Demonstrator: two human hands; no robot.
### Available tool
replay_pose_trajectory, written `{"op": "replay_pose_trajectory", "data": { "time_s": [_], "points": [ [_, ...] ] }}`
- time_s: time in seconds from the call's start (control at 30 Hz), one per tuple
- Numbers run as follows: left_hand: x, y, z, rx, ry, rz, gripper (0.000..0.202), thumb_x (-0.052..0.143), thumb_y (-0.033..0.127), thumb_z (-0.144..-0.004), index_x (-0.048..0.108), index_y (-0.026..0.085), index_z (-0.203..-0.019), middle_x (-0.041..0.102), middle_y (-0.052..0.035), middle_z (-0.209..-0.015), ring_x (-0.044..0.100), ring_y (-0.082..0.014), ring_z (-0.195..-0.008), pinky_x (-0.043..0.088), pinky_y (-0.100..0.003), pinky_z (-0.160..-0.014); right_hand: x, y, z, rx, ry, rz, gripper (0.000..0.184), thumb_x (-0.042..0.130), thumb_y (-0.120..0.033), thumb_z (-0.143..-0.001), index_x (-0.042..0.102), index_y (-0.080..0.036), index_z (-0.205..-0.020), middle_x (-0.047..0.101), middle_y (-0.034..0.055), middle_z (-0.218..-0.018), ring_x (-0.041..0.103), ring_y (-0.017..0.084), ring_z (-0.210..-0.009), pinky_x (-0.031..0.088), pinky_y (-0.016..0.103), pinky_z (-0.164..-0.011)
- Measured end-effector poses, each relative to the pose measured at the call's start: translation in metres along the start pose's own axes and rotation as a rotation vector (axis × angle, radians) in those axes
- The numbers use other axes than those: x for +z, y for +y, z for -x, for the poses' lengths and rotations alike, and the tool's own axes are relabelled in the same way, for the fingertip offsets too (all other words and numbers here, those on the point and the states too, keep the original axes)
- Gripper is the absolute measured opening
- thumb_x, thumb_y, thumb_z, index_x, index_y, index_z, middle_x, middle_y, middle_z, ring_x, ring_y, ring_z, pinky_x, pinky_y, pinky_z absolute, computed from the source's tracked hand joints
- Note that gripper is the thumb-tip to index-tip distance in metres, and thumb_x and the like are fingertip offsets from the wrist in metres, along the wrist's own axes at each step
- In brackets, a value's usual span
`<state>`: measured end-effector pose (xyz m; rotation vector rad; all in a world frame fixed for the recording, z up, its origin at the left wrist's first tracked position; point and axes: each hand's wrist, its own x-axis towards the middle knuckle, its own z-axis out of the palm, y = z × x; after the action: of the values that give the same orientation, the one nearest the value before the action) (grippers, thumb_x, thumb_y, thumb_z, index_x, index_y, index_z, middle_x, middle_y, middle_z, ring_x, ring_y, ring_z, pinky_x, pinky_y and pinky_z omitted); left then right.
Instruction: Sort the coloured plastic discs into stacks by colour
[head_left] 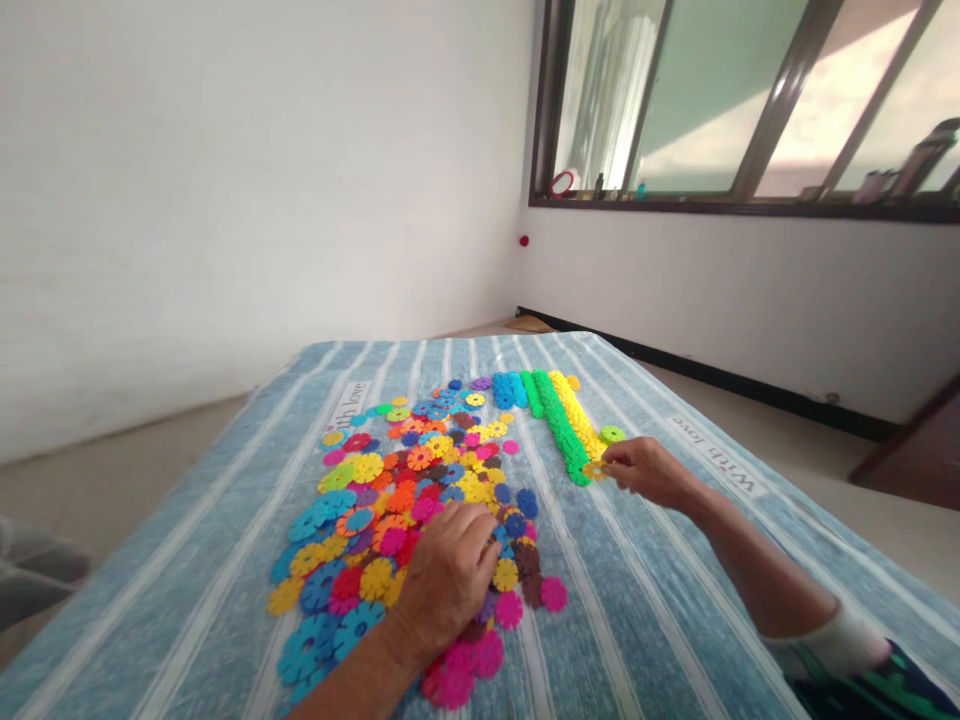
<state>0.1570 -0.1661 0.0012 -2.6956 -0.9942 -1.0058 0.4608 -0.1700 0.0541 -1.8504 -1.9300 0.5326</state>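
Observation:
A spread of flat plastic snowflake discs (pixel 405 500) in several colours lies on a blue striped cloth (pixel 645 590). My left hand (pixel 450 575) rests palm down on the near part of the pile, its fingers curled over the discs. To the right, rows of sorted discs stand on edge: a yellow row (pixel 576 410), a green row (pixel 556 425) and a short blue row (pixel 510 388). My right hand (pixel 649 470) pinches a yellow disc (pixel 594 469) at the near end of the yellow row. A lone green disc (pixel 612 434) lies just beyond it.
The cloth covers a bed or table that ends at the far edge (pixel 450 340). Beyond it are bare floor, white walls and a window (pixel 750 100) with small items on its sill. A dark wooden piece (pixel 915 440) stands at the right.

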Motion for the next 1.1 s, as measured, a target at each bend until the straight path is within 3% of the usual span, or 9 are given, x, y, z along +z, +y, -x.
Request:
{"op": "replay_pose_trajectory", "data": {
  "time_s": [0.2, 0.4, 0.53, 0.77, 0.97, 1.1],
  "points": [
    [0.002, -0.014, 0.000, -0.071, -0.030, -0.114, 0.006, 0.058, 0.014, -0.081, 0.059, 0.020, -0.079, 0.068, -0.0050, -0.086, 0.061, -0.0219, -0.081, 0.051, -0.037, -0.074, -0.015, 0.022, -0.012, 0.062, -0.002, 0.419, 0.023, 0.052, -0.019, -0.083, 0.074, -0.018, -0.080, 0.068, 0.0017, -0.069, 0.058, 0.012, -0.064, 0.030, 0.022, -0.056],
    [-0.003, -0.021, -0.001, -0.129, -0.062, -0.160, 0.009, 0.054, 0.017, -0.083, 0.061, 0.020, -0.079, 0.068, -0.0064, -0.089, 0.060, -0.0226, -0.083, 0.050, -0.038, -0.074, -0.010, 0.029, -0.025, 0.093, -0.062, 0.466, 0.023, 0.053, -0.018, -0.081, 0.076, -0.020, -0.084, 0.069, 0.0026, -0.070, 0.060, 0.014, -0.067, 0.030, 0.023, -0.056],
    [-0.005, -0.021, -0.002, -0.158, -0.095, -0.170, 0.010, 0.053, 0.015, -0.082, 0.061, 0.020, -0.080, 0.068, -0.0065, -0.090, 0.060, -0.0226, -0.084, 0.049, -0.038, -0.075, -0.008, 0.031, -0.032, 0.100, -0.075, 0.504, 0.025, 0.053, -0.018, -0.080, 0.077, -0.020, -0.088, 0.073, 0.0052, -0.082, 0.063, 0.017, -0.075, 0.031, 0.024, -0.058],
    [-0.009, -0.024, -0.003, -0.188, -0.113, -0.130, 0.010, 0.052, 0.016, -0.083, 0.060, 0.021, -0.078, 0.067, -0.0059, -0.087, 0.058, -0.0220, -0.085, 0.046, -0.036, -0.076, -0.005, 0.029, -0.027, 0.140, -0.027, 0.581, 0.033, 0.054, -0.023, -0.085, 0.070, -0.022, -0.113, 0.073, 0.0104, -0.096, 0.065, 0.024, -0.089, 0.036, 0.028, -0.064],
    [-0.016, -0.030, -0.006, -0.276, -0.206, -0.145, 0.014, 0.049, 0.017, -0.084, 0.061, 0.020, -0.079, 0.065, -0.0063, -0.086, 0.058, -0.0213, -0.085, 0.044, -0.037, -0.080, 0.013, 0.006, -0.014, 0.047, 0.069, 0.508, 0.030, 0.050, -0.030, -0.091, 0.070, -0.024, -0.112, 0.073, 0.0080, -0.092, 0.067, 0.024, -0.085, 0.037, 0.028, -0.064],
    [-0.019, -0.034, -0.007, -0.310, -0.270, -0.192, 0.015, 0.049, 0.016, -0.084, 0.063, 0.020, -0.079, 0.064, -0.0062, -0.086, 0.058, -0.0211, -0.085, 0.044, -0.036, -0.079, 0.036, -0.031, -0.002, -0.121, -0.040, 0.327, 0.026, 0.052, -0.030, -0.090, 0.073, -0.022, -0.104, 0.073, 0.0052, -0.082, 0.067, 0.019, -0.077, 0.038, 0.025, -0.064]
  ]
}}
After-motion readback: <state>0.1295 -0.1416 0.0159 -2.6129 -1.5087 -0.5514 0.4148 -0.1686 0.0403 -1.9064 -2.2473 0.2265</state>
